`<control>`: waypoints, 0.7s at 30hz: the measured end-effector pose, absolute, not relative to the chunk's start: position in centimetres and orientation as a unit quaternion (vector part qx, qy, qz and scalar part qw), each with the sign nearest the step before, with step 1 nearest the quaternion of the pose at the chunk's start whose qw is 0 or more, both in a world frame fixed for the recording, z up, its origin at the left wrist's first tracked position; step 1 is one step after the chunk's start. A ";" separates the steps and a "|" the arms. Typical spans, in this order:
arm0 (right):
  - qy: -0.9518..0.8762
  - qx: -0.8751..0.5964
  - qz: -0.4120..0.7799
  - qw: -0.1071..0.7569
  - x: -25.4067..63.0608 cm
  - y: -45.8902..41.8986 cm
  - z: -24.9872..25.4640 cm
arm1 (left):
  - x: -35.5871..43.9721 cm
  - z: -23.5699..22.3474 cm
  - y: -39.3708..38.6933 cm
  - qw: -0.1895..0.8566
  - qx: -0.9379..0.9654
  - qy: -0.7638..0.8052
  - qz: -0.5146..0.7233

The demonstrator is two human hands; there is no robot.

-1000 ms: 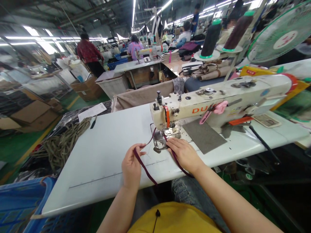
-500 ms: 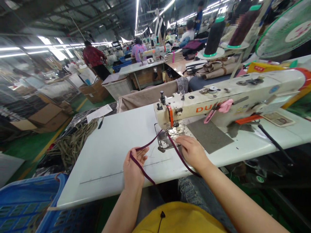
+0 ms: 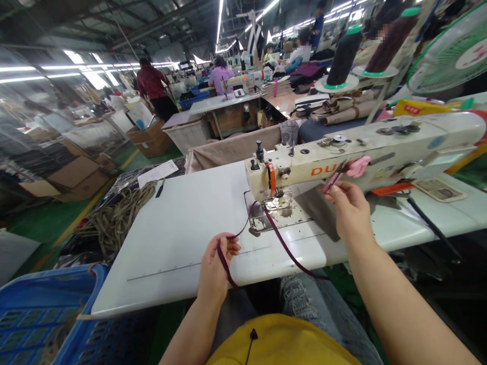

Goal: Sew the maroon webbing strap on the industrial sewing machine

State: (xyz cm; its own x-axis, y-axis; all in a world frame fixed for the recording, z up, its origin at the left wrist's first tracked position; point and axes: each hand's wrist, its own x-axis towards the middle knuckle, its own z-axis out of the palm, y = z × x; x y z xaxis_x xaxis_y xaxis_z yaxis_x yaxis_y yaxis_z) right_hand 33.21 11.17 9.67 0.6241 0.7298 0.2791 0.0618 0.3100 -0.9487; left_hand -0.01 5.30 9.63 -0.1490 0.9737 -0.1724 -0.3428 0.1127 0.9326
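A narrow dark purple strip runs from under the presser foot of the sewing machine toward the table's front edge. Its other length reaches my left hand, whose fingers are closed on it above the white table, left of the needle area; the end hangs below the hand. My right hand is raised beside the machine body, thumb and finger pinching the lower end of pink-handled scissors that rest against the machine's arm. Behind that hand lies a grey sheet, partly hidden.
At the left, a bundle of olive strips lies beside the white table, with a blue basket below. Thread cones and a fan stand at the right. Other people work farther back.
My right hand has left the strip near the needle and moved up and right to the scissors. My left hand still holds the strip, slightly farther right in view.
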 end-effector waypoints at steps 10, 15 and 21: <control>-0.370 -0.542 0.272 0.704 33.0 10.5 10.0 | -1.2 9.3 4.3 0.631 0.524 0.490 0.296; -0.380 -0.573 0.348 0.637 30.0 6.5 8.4 | -1.7 9.9 4.2 0.528 0.642 0.529 0.172; -0.515 -0.557 0.446 0.475 25.8 2.8 8.2 | -1.7 10.8 4.0 0.436 0.708 0.526 0.179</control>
State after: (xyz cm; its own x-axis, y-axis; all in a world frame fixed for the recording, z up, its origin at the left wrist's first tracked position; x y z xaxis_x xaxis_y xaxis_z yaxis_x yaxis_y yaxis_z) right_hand 25.83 2.84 8.20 0.0719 0.9974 -0.0072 0.1493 -0.0179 -0.9886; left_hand -1.72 3.99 10.76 0.3816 0.9012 -0.2055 0.5890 -0.0657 0.8055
